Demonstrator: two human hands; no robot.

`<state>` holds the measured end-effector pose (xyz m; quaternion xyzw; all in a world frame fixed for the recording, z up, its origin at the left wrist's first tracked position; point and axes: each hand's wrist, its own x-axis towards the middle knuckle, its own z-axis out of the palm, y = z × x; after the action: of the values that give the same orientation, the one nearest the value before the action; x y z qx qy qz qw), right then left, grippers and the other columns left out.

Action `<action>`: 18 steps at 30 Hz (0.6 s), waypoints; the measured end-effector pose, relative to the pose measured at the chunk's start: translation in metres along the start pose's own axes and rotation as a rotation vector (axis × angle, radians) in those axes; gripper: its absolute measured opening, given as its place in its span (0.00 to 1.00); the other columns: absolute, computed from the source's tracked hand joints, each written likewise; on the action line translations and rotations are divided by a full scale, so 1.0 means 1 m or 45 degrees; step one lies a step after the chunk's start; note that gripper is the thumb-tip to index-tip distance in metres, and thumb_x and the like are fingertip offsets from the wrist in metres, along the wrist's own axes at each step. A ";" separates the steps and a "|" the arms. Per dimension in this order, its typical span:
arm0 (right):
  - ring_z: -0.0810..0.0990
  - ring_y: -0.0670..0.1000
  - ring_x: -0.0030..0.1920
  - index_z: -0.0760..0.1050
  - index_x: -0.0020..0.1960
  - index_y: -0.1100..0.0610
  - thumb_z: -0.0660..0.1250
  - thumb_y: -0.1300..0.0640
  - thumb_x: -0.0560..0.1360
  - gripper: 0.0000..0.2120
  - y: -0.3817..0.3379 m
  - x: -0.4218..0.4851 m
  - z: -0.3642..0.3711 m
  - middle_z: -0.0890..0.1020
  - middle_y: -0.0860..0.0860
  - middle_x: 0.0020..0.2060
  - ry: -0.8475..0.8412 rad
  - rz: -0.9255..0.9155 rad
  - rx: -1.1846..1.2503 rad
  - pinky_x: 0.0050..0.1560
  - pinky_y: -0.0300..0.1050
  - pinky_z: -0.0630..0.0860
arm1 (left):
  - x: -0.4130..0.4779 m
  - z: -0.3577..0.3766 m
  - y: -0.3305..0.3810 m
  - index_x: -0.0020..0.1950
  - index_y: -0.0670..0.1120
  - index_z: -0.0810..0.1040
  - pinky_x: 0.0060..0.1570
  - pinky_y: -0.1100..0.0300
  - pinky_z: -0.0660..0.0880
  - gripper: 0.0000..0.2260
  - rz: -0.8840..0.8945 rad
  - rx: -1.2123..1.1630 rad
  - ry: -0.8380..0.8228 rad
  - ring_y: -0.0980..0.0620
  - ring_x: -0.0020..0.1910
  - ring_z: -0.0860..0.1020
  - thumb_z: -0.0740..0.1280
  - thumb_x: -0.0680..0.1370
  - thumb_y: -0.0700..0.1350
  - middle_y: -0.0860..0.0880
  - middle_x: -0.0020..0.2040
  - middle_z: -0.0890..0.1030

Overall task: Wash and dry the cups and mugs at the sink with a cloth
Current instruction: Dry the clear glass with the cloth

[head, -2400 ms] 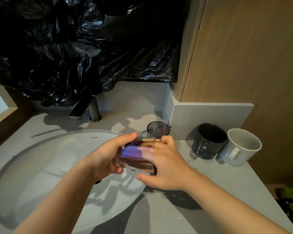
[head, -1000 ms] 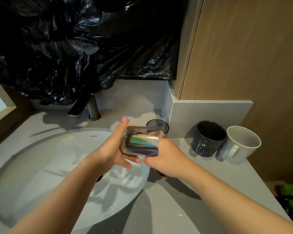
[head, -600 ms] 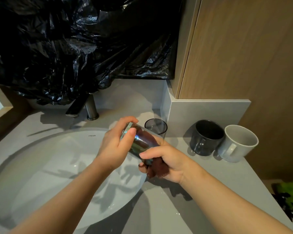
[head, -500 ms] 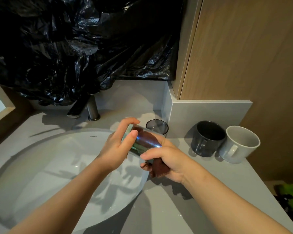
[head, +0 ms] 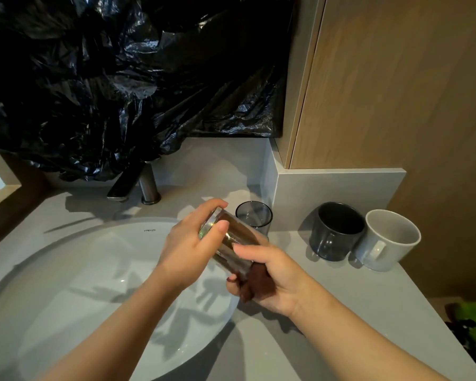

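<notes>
An iridescent glass cup (head: 232,240) lies tilted on its side between my hands, above the right edge of the white sink basin (head: 74,276). My left hand (head: 190,248) grips its upper-left end with thumb and fingers around the rim. My right hand (head: 270,276) holds the lower-right end, and a dark brown cloth (head: 256,284) sits in its palm against the cup. A smoky glass tumbler (head: 254,217) stands upright on the counter just behind the hands. A dark grey mug (head: 335,232) and a light grey mug (head: 388,240) stand side by side at the right.
A dark metal tap (head: 138,182) rises behind the basin, its spout pointing left. Black plastic sheeting (head: 121,78) covers the wall above it. A wooden cabinet (head: 396,83) and a grey ledge (head: 338,185) close off the right. Something green (head: 473,320) lies beyond the grey counter (head: 341,312)'s right edge.
The cup has turned from lying level across both hands to tilting down to the right. My left hand shifted onto its upper rim, and the brown cloth now shows in my right palm.
</notes>
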<state>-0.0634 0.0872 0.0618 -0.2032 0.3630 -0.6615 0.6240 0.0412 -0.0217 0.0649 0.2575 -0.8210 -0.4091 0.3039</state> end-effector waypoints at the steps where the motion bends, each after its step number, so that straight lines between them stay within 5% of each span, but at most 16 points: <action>1: 0.80 0.50 0.38 0.83 0.49 0.49 0.68 0.68 0.69 0.17 0.000 0.001 0.000 0.83 0.53 0.44 -0.002 -0.023 -0.024 0.33 0.42 0.73 | 0.002 -0.003 0.000 0.51 0.72 0.70 0.46 0.69 0.71 0.11 0.001 -0.012 -0.038 0.64 0.48 0.76 0.57 0.69 0.66 0.66 0.46 0.78; 4: 0.82 0.49 0.44 0.81 0.52 0.46 0.69 0.68 0.67 0.20 -0.007 0.003 -0.002 0.84 0.51 0.47 0.100 -0.192 -0.425 0.38 0.44 0.78 | 0.007 -0.009 -0.001 0.55 0.69 0.71 0.33 0.66 0.67 0.08 -0.218 -0.259 -0.266 0.61 0.36 0.74 0.60 0.77 0.62 0.62 0.40 0.79; 7: 0.82 0.47 0.51 0.77 0.55 0.44 0.70 0.65 0.68 0.21 -0.009 0.005 -0.006 0.84 0.51 0.51 0.189 -0.404 -1.247 0.55 0.46 0.78 | 0.012 -0.011 0.003 0.58 0.59 0.74 0.26 0.65 0.61 0.20 -0.539 -0.588 -0.455 0.55 0.28 0.68 0.56 0.74 0.69 0.53 0.36 0.75; 9: 0.81 0.45 0.53 0.76 0.59 0.47 0.69 0.65 0.71 0.21 -0.006 0.005 -0.005 0.83 0.49 0.52 0.167 -0.377 -1.458 0.59 0.46 0.76 | 0.014 -0.006 0.005 0.57 0.54 0.73 0.24 0.66 0.60 0.19 -0.613 -0.504 -0.427 0.56 0.25 0.66 0.55 0.77 0.66 0.50 0.35 0.72; 11: 0.81 0.45 0.52 0.76 0.59 0.46 0.69 0.67 0.71 0.22 -0.006 0.002 -0.003 0.83 0.48 0.53 0.124 -0.351 -1.303 0.58 0.43 0.77 | 0.011 0.002 0.006 0.54 0.55 0.73 0.23 0.66 0.60 0.12 -0.580 -0.401 -0.312 0.56 0.24 0.65 0.56 0.80 0.60 0.50 0.34 0.71; 14: 0.80 0.45 0.40 0.80 0.54 0.46 0.66 0.70 0.73 0.21 -0.012 -0.003 0.001 0.84 0.48 0.47 0.131 -0.168 -0.616 0.39 0.41 0.76 | 0.006 0.006 0.001 0.53 0.62 0.73 0.29 0.66 0.66 0.04 -0.356 -0.331 -0.155 0.58 0.31 0.72 0.61 0.79 0.56 0.55 0.38 0.75; 18: 0.75 0.52 0.44 0.82 0.50 0.47 0.67 0.67 0.69 0.18 -0.011 -0.003 -0.001 0.83 0.51 0.44 0.032 0.021 -0.167 0.32 0.40 0.71 | 0.003 0.000 -0.010 0.53 0.73 0.68 0.42 0.60 0.74 0.14 -0.054 -0.142 -0.142 0.57 0.47 0.78 0.61 0.67 0.64 0.61 0.50 0.79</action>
<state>-0.0709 0.0901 0.0699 -0.2324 0.4151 -0.6335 0.6102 0.0407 -0.0284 0.0575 0.2343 -0.8068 -0.4744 0.2628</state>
